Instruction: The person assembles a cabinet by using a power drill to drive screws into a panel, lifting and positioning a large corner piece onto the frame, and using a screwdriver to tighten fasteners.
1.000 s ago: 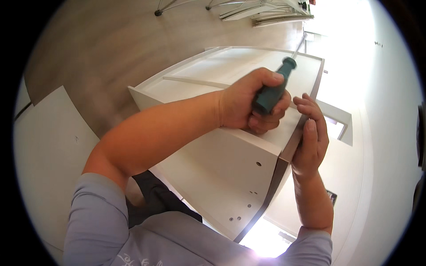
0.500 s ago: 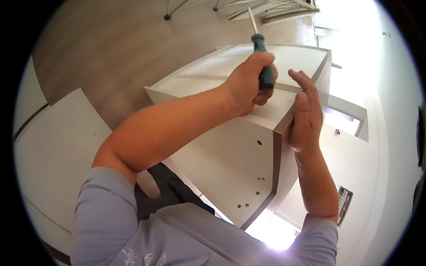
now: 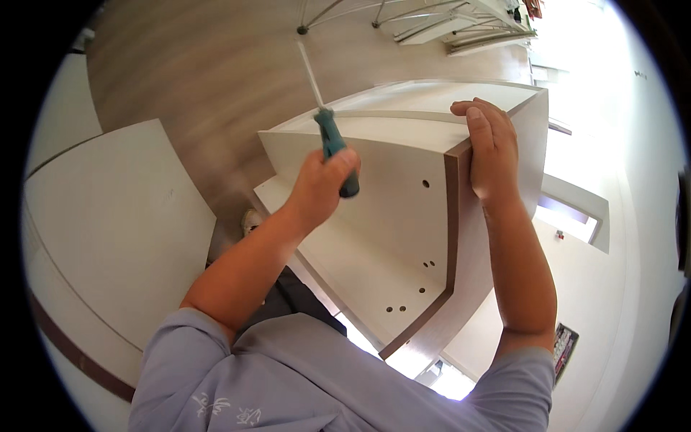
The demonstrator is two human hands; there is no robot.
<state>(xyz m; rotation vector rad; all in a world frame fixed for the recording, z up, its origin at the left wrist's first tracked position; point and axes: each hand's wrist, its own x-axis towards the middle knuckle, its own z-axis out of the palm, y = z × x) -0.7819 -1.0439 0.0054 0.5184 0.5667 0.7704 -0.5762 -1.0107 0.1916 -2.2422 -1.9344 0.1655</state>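
A screwdriver (image 3: 335, 147) with a dark green handle and a long metal shaft is gripped in my left hand (image 3: 317, 186), its tip pointing up and away. That hand hovers over the near side panel of a white cabinet (image 3: 374, 180) with brown edging. My right hand (image 3: 494, 147) rests on the cabinet's brown-edged right panel near the top, palm against it and fingers bent over the edge, holding no tool. Several dark round holes (image 3: 425, 183) show in the side panel. The cabinet stands tilted in the fisheye view, its shelves facing up and away.
Flat white panels (image 3: 115, 223) stand at the left. Far off stands a metal-legged rack (image 3: 461, 29) on the wood-look floor (image 3: 209, 65). At the right, a keyboard (image 3: 566, 349) lies on a white surface. My shoe (image 3: 250, 220) shows beside the cabinet.
My left hand has moved left and down with the screwdriver, away from the cabinet's top corner. My right hand stays on the panel, its fingers now more bent over the edge. The view has shifted slightly.
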